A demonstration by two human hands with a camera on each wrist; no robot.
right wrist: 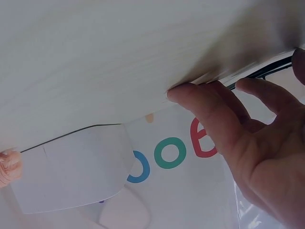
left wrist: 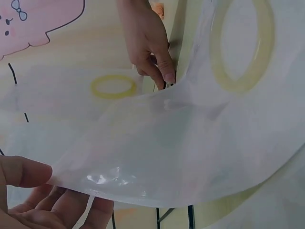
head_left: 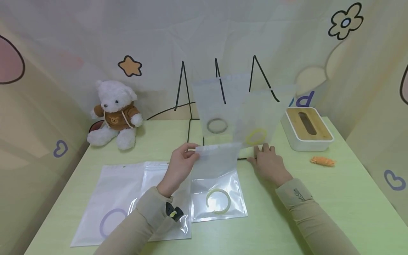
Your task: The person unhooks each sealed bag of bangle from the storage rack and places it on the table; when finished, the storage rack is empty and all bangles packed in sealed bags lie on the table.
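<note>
Plastic pouch lies partly on the worktop, its top edge raised, pinched by the left hand's fingers. Beside the black rack's foot, the right hand's grip is unclear. Bare worktop opens rightward, below the tissue box.

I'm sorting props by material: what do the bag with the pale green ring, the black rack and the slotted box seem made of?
Bag: likely plastic film, glossy, given bright highlights and the ring showing through. Black rack: perhaps painted metal, judging by its slim, bent shape. Box: smooth white body, likely plastic; tan lid, possibly bamboo by its colour.
</note>
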